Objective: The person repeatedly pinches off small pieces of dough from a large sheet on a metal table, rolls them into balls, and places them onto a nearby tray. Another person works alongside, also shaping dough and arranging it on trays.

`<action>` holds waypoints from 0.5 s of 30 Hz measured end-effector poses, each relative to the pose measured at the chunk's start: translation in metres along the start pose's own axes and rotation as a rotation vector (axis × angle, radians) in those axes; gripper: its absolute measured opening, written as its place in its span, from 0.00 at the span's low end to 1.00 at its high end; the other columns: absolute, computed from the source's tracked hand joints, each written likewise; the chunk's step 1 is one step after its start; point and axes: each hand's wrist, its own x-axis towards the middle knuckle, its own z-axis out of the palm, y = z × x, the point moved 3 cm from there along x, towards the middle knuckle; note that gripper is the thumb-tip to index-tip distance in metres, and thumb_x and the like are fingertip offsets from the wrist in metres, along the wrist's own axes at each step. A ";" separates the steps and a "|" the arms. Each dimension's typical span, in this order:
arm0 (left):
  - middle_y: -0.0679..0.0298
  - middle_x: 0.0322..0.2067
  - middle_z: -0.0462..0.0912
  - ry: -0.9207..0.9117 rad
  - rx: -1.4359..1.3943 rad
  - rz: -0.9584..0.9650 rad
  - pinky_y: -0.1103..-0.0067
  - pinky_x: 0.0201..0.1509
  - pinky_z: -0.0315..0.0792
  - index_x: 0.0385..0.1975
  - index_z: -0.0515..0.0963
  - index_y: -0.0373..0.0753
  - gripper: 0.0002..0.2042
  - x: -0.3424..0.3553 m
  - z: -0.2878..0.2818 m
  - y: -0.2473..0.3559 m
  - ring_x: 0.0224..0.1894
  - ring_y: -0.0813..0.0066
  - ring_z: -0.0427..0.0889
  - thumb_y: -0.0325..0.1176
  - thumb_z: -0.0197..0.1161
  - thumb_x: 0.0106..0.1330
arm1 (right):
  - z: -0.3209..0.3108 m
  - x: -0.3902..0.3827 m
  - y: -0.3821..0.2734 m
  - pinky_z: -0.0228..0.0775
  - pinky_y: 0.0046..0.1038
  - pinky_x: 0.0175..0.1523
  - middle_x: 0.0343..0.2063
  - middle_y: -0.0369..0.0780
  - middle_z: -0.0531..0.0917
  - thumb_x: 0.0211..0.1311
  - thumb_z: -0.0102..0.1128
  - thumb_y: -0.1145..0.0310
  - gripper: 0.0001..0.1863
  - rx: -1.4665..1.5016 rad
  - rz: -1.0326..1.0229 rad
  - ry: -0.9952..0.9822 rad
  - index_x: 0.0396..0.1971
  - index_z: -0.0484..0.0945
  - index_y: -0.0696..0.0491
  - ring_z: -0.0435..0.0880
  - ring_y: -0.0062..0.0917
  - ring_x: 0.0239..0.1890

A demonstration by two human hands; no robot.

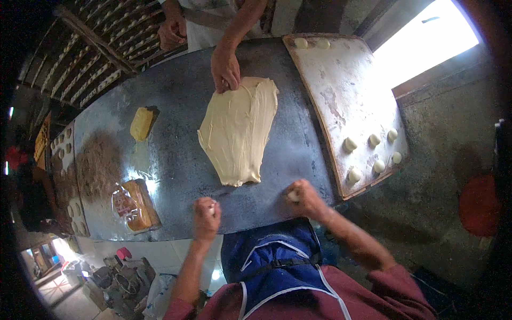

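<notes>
Where the dark table (178,101) curves away, far to the left of the left hand, flat pale dough pieces (76,208) lie on a brown surface. Beyond them, up and away from that hand, a wooden rack (96,41) carries rows of small pale pieces. Nearer, ahead and to the left of the hand, sits a yellow block (141,124) with a greasy smear beside it. Closer still, just left of the hand, a clear bag (120,202) holds a golden-brown loaf (142,214); the bag bears red printing, too blurred to read.

The left hand (206,214) is closed, fingers curled round a small pale lump (212,208) that mostly hides inside it. Ahead, between the two hands, a large pale dough sheet (240,133) lies streaked and ridged; at its far edge a co-worker's hand (226,68) touches it, fingers bunched together.

The right hand (305,198) is likewise curled, clamped over a pale lump (293,196) showing at its left side, low over the table. Ahead and to its right, a pale, worn tray (341,88) holds eight whitish dough balls (375,140): six near the hand, two at the far end.
</notes>
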 end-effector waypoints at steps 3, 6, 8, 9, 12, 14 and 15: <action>0.52 0.39 0.74 -0.005 0.291 -0.297 0.61 0.48 0.70 0.41 0.65 0.38 0.14 0.027 -0.029 -0.053 0.43 0.51 0.76 0.24 0.66 0.63 | -0.037 0.049 0.011 0.66 0.47 0.50 0.37 0.48 0.73 0.54 0.70 0.65 0.23 -0.405 0.114 -0.020 0.44 0.69 0.61 0.73 0.46 0.41; 0.52 0.40 0.74 0.189 0.098 -0.508 0.61 0.51 0.70 0.41 0.65 0.38 0.14 0.032 0.004 -0.023 0.44 0.53 0.76 0.24 0.66 0.63 | 0.010 0.067 -0.034 0.67 0.47 0.46 0.38 0.50 0.74 0.55 0.67 0.67 0.20 -0.408 -0.071 0.289 0.42 0.70 0.61 0.73 0.48 0.39; 0.52 0.37 0.73 0.069 0.122 -0.223 0.62 0.50 0.69 0.41 0.65 0.37 0.14 -0.005 0.001 -0.005 0.43 0.53 0.76 0.24 0.65 0.64 | 0.025 0.012 -0.036 0.68 0.48 0.45 0.40 0.51 0.75 0.55 0.66 0.70 0.16 -0.136 -0.015 0.178 0.39 0.70 0.58 0.73 0.50 0.39; 0.53 0.36 0.72 0.015 0.128 -0.069 0.62 0.50 0.69 0.41 0.65 0.36 0.14 -0.019 -0.004 0.006 0.42 0.53 0.75 0.24 0.64 0.65 | 0.015 -0.009 0.006 0.68 0.47 0.46 0.39 0.51 0.75 0.55 0.67 0.70 0.17 -0.140 0.052 0.087 0.40 0.70 0.58 0.73 0.50 0.39; 0.53 0.38 0.73 0.124 0.191 -0.293 0.60 0.49 0.68 0.41 0.65 0.36 0.14 -0.007 -0.034 -0.037 0.41 0.54 0.75 0.25 0.67 0.64 | -0.020 -0.005 0.039 0.64 0.45 0.42 0.35 0.49 0.72 0.57 0.66 0.70 0.16 -0.368 0.094 0.146 0.40 0.70 0.59 0.71 0.46 0.38; 0.55 0.40 0.74 0.242 0.131 -0.484 0.59 0.49 0.68 0.41 0.67 0.36 0.14 -0.004 -0.030 -0.038 0.42 0.55 0.74 0.26 0.68 0.65 | -0.022 0.035 -0.008 0.65 0.44 0.45 0.38 0.48 0.73 0.59 0.65 0.72 0.13 -0.450 0.064 0.275 0.41 0.72 0.59 0.71 0.46 0.41; 0.55 0.40 0.75 0.150 0.155 -0.425 0.60 0.49 0.69 0.41 0.68 0.35 0.14 -0.001 -0.028 -0.029 0.42 0.55 0.75 0.26 0.68 0.64 | -0.013 0.029 -0.013 0.67 0.44 0.47 0.40 0.48 0.74 0.60 0.65 0.73 0.13 -0.445 0.126 0.295 0.42 0.73 0.59 0.72 0.46 0.43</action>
